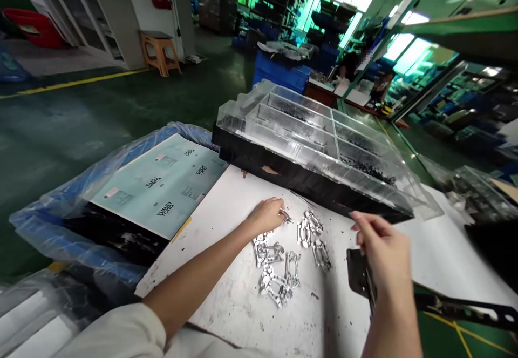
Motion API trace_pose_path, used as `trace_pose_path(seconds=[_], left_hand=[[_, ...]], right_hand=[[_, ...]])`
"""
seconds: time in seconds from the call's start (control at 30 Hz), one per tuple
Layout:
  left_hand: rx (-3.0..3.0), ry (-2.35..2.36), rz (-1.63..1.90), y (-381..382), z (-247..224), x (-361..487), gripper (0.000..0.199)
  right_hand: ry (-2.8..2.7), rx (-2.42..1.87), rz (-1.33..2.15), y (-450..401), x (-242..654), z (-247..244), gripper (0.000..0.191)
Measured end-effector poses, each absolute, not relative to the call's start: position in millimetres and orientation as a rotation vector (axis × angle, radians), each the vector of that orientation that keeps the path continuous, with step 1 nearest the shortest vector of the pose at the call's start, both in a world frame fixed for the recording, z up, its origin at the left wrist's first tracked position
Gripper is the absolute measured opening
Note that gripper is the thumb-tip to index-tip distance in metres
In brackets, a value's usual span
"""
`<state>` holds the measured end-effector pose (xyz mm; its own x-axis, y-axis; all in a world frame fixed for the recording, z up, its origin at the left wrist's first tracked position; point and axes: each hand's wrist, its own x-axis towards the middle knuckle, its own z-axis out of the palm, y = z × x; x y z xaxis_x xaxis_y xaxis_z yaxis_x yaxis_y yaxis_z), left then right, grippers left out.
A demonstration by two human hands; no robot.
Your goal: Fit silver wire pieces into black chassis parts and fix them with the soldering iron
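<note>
My left hand (265, 215) is closed around one end of a small shiny metal bracket (286, 216), just above the white tabletop (226, 271). Several more silver metal brackets (277, 285) lie loosely in a cluster below and to the right of it. On the right, my right hand (384, 242) has its thumb and fingertips pinched together near the bin's front edge. Whatever it may hold is too small to make out. Under that hand stands a black metal plate (356, 274) with a hole, partly hidden by the wrist.
A clear divided bin (299, 150) with small black parts stands along the table's back. To the left, a blue plastic-lined crate (133, 153) holds a printed light-blue sheet (162, 180). A black slotted bar (465, 309) extends at the right. A person sits farther back.
</note>
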<state>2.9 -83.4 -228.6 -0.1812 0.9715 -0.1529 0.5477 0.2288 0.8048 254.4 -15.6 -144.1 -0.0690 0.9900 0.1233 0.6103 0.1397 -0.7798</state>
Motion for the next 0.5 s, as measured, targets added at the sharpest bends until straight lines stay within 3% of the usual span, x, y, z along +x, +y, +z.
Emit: trace_pose_path(seconds=[0.1, 0.2, 0.3, 0.5], left_hand=[[1.189, 1.758, 0.987, -106.1, -215.2, -3.3, 0.016], [1.026, 1.597, 1.108, -138.5, -203.1, -5.1, 0.023], [0.881, 1.445, 1.239, -177.1, -204.4, -2.3, 0.034], [0.141, 0.883, 1.441, -216.2, -251.1, 4.0, 0.056]], right_hand=[[-1.913, -1.580, 0.266, 45.4, 244.8, -92.4, 0.042], [-2.184, -1.591, 0.387, 121.8, 213.4, -62.1, 0.025], [-2.501, -1.605, 0.510, 173.1, 173.4, -57.1, 0.025], [-2.821, -1.523, 0.316, 200.3, 140.9, -70.5, 0.025]])
